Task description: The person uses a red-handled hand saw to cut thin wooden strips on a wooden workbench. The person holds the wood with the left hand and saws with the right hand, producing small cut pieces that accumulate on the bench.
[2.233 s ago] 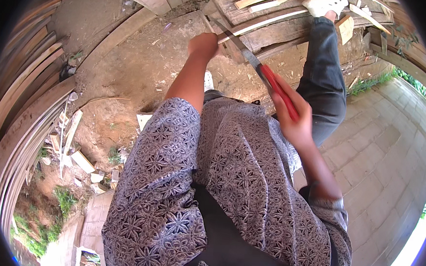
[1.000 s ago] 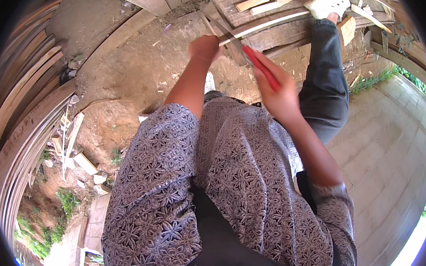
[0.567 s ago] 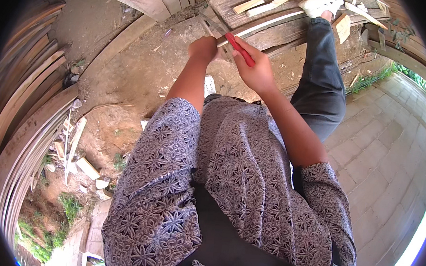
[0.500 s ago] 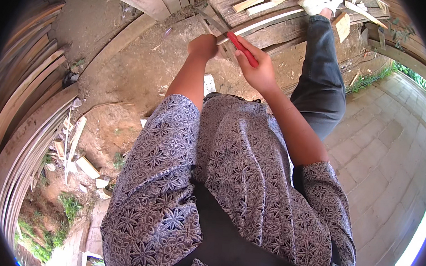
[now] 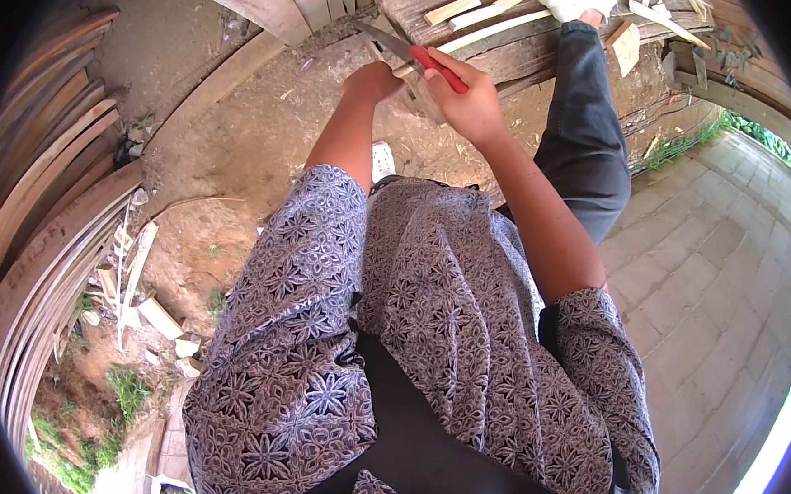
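My right hand [image 5: 466, 106] is closed around the red handle of a knife [image 5: 386, 41]. Its dark, tapering blade points up and to the left, crossing just above my left hand [image 5: 374, 83]. That hand is a fist around the near end of a long, thin wooden strip [image 5: 494, 37]. The strip runs up and to the right under my right hand and onto a rough plank bench [image 5: 525, 51]. My left fingertips are hidden behind the fist. From this angle I cannot tell whether the blade touches the strip.
My right foot, in a white shoe [image 5: 581, 1], rests on the bench among wood offcuts [image 5: 453, 10]. Long boards [image 5: 46, 262] are stacked along the left, with scraps [image 5: 160, 317] on the dirt beside them. Paving [image 5: 701, 284] spreads at the right.
The knife and my right hand have shifted left and slightly up, and the blade lies flatter. My left hand has moved slightly left, still gripping the strip. The whole view has shifted a little.
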Demonstrator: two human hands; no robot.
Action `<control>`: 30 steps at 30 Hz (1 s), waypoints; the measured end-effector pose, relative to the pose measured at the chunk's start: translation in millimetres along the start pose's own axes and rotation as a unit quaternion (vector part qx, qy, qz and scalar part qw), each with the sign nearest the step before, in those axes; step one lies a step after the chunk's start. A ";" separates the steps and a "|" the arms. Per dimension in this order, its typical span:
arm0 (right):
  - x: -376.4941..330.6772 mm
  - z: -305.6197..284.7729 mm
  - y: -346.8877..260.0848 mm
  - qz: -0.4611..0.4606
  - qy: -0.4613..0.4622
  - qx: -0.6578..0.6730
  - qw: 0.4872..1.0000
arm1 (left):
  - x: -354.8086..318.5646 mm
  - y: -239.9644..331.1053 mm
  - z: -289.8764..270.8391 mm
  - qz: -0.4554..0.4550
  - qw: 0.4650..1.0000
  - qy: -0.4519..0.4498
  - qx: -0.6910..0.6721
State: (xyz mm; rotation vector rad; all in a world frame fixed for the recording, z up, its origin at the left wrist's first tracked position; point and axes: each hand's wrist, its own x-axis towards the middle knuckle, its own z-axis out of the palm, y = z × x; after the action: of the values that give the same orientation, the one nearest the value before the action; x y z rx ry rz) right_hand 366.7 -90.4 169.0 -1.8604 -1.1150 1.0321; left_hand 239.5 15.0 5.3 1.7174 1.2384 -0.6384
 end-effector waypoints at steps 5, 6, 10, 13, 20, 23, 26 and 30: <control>-11.6 -3.2 18.1 0.005 0.015 0.022 1.000 | -15.4 5.9 -2.2 0.021 0.998 0.037 0.039; -12.0 -4.4 16.1 0.003 0.011 0.027 1.000 | -24.5 10.0 -4.2 0.015 0.997 0.059 0.050; -12.0 -0.9 11.1 -0.009 0.015 0.024 1.000 | -49.3 18.8 6.4 0.008 0.987 0.147 0.072; -11.8 1.9 -1.5 0.017 0.005 0.008 1.000 | -43.5 18.1 1.8 -0.007 0.989 0.125 0.074; -27.4 8.0 21.2 -0.034 0.025 0.042 0.998 | -41.0 21.5 -5.3 -0.021 0.993 0.096 0.061; -32.9 2.6 39.9 -0.013 0.024 0.094 0.995 | -41.3 21.6 -7.9 -0.027 0.995 0.081 0.042; -30.1 4.2 38.1 -0.006 0.019 0.079 0.997 | -42.3 22.9 -7.2 -0.045 0.996 0.071 0.042; -21.0 5.5 22.1 -0.022 0.010 0.030 0.999 | -40.5 22.1 -4.6 -0.046 0.995 0.069 0.051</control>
State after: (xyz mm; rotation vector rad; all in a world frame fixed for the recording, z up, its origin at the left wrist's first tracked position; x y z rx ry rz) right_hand 362.8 -116.7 153.1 -1.7873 -1.0975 1.0083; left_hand 244.8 -1.9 48.1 1.8230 1.4092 -0.6572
